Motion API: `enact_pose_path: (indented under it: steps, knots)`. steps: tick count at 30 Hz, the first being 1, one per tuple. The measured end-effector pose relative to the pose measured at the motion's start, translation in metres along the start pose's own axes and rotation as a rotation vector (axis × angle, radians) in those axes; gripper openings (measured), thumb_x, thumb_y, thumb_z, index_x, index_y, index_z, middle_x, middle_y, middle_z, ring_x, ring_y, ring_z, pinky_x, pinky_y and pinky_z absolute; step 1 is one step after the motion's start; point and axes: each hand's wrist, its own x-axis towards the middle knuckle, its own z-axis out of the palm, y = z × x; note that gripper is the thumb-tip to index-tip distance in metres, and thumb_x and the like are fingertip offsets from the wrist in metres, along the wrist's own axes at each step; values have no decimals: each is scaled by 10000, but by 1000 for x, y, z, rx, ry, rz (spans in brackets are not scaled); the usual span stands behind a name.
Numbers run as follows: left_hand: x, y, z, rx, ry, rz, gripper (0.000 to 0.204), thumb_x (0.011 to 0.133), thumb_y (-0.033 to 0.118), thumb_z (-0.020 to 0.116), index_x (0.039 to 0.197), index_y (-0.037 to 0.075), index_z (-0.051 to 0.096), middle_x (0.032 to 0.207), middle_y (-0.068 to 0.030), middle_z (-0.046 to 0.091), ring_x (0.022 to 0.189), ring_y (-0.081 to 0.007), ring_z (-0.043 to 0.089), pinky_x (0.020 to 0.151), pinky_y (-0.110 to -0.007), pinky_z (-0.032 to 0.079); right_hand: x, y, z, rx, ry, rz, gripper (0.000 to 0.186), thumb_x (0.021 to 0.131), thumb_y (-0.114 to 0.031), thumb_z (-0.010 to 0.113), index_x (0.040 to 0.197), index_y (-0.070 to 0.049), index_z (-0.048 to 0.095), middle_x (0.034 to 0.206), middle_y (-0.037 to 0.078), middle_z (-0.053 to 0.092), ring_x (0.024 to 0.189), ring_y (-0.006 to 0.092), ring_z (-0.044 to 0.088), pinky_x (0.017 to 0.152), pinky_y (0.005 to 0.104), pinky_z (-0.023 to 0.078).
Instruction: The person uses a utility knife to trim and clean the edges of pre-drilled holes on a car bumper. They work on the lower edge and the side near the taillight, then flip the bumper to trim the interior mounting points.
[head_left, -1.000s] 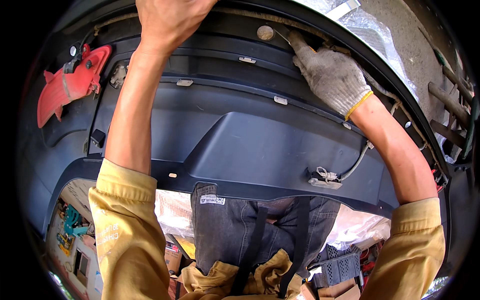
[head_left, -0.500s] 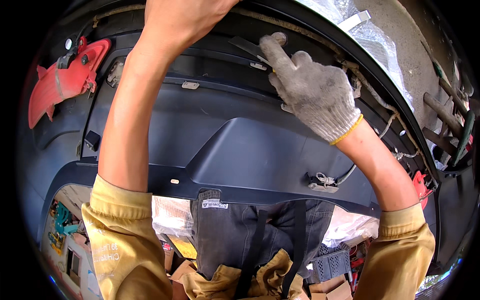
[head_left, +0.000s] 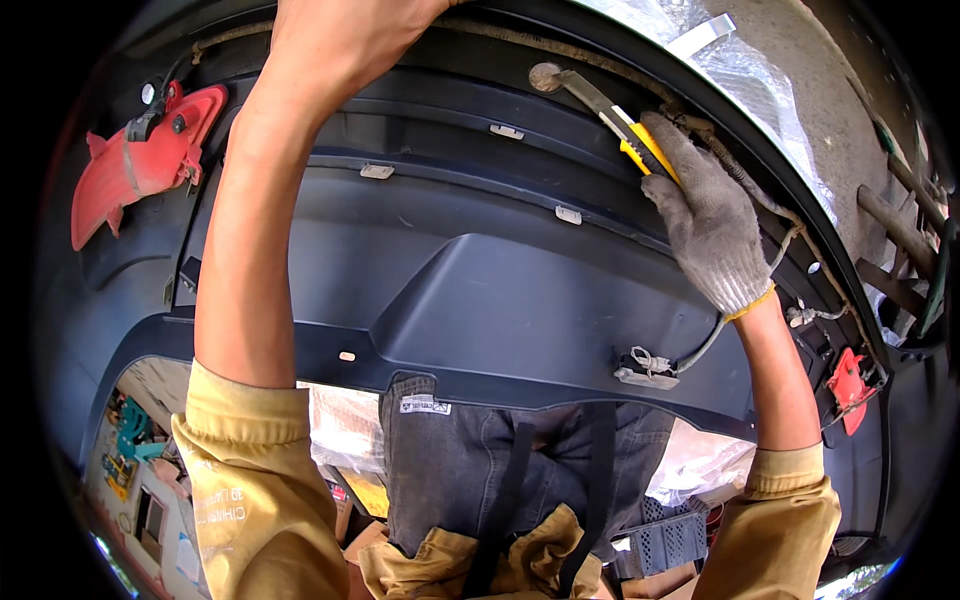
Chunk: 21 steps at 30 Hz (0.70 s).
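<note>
My right hand (head_left: 707, 205), in a grey knitted glove with a yellow cuff edge, is closed on a yellow and black utility knife (head_left: 630, 135). Its blade is out, and the tip meets or overlaps a round pale disc (head_left: 545, 77) set in a large black plastic car bumper (head_left: 330, 240). Whether the tip touches the disc, I cannot tell. Bare and without a glove, my left hand (head_left: 345, 35) reaches across the bumper to its far edge. Its fingers lie beyond the top of the picture. A taped wiring harness (head_left: 560, 47) runs along the far side.
Red lamps (head_left: 150, 165) sit at both ends of the bumper. Near its lower right a small black part (head_left: 645, 367) hangs on a grey cable. Clear plastic wrap (head_left: 750, 90) lies beyond the far edge, with wooden handles (head_left: 895, 230) at right. Below stands a grey crate (head_left: 668, 535).
My right hand has drawn back to the right and turned, bringing the knife's yellow body and blade into plain sight. My left hand has shifted slightly up and left.
</note>
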Motion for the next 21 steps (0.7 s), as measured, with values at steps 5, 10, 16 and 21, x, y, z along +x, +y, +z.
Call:
enact_pose_path:
  steps: [5, 10, 16, 21]
  knots:
    - [2, -4, -2, 55, -82, -31, 429, 924, 439, 710, 731, 60, 652, 766, -116, 675, 818, -321, 630, 913, -441, 359, -6, -4, -2, 106, -57, 199, 344, 960, -220, 710, 1248, -52, 625, 823, 183, 677, 729, 356, 677, 695, 421, 533]
    - [-3, -2, 0, 23, -49, -18, 426, 948, 458, 679, 780, 67, 693, 794, -128, 694, 852, -329, 654, 934, -460, 365, -3, -13, -2, 332, -118, 362, 333, 964, -254, 705, 1202, -33, 632, 813, 196, 672, 749, 354, 680, 683, 438, 516]
    - [2, -4, -1, 46, -127, -54, 421, 956, 473, 658, 804, 84, 717, 809, -127, 707, 887, -327, 672, 928, -472, 373, 7, 5, 18, 91, 121, 232, 393, 930, -378, 749, 1118, -38, 689, 840, 212, 708, 784, 392, 700, 717, 456, 537]
    - [0, -8, 0, 51, -85, -26, 413, 951, 471, 661, 800, 92, 720, 819, -117, 714, 897, -323, 674, 931, -480, 376, 14, -5, 20, -52, 128, 292, 412, 940, -439, 705, 1027, -36, 711, 863, 226, 712, 865, 421, 700, 766, 490, 536]
